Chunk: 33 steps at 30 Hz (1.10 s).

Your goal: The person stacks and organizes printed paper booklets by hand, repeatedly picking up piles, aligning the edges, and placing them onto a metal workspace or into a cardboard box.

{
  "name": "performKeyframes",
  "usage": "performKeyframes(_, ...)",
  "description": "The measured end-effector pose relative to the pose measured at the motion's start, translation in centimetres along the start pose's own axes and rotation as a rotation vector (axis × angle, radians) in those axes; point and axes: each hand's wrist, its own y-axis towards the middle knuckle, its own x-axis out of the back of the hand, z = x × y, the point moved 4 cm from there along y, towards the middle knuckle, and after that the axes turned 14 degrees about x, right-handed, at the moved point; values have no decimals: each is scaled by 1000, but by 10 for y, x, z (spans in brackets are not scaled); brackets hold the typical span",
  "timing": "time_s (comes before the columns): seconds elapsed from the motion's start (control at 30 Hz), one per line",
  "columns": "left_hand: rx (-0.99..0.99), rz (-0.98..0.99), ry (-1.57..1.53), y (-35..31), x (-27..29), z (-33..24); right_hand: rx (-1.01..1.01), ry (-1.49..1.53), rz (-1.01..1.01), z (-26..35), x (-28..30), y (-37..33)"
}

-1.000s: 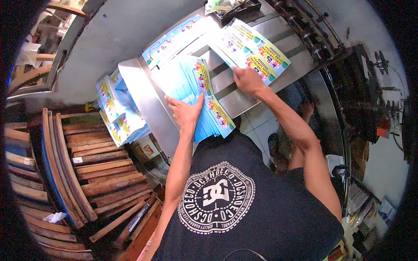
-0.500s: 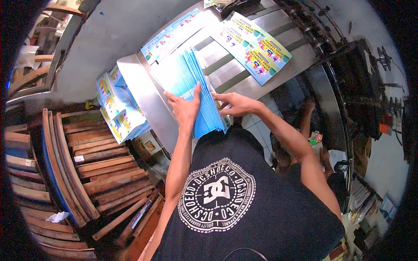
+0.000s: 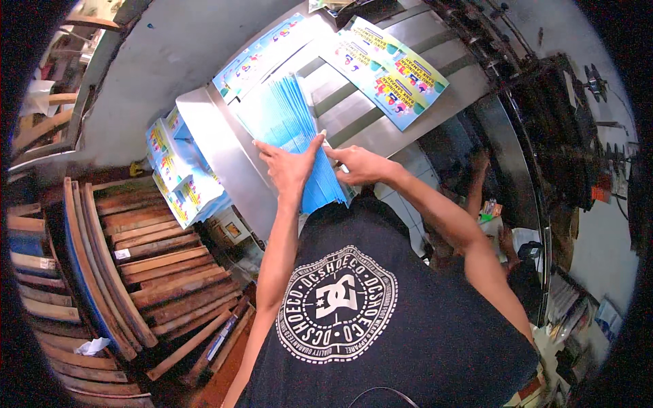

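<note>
A stack of light-blue paper sheets (image 3: 286, 102), fanned into narrow steps, lies aslant on the metal table (image 3: 228, 146) in front of my body. Across its lower half rests my left hand (image 3: 291, 165), fingers spread toward the left and thumb stretched over the sheets. My right hand (image 3: 364, 165) is at the right edge of the stack, with thumb and curled fingers closed on the sheets' edges. Part of the right fingers is hidden behind the paper. The near end of the stack reaches close to my black shirt.
Colourful printed sheets (image 3: 388, 75) lie on the slotted tabletop at the far right, and another printed sheet (image 3: 262, 54) at the far left. Stacked prints (image 3: 180, 166) stand left of the table. Wooden slats (image 3: 170, 265) fill the lower left. Dark machinery (image 3: 551, 129) and another person's limb (image 3: 479, 180) are at right.
My right fingers, stretched out before, have curled in and closed at the stack's right edge. My left thumb has shifted slightly right over the sheets.
</note>
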Motion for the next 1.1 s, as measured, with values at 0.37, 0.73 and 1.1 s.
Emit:
performKeyframes(0.37,30,25,-22,5,-3,1,-403,-1067,-592,-95,113,-37)
performKeyframes(0.73,-2,-61,7,11,-8,10,-208,-797,-431,-95,145,-20)
performKeyframes(1.1,11,-62,18,7,5,5,-19,-428,-964,39,165,-42)
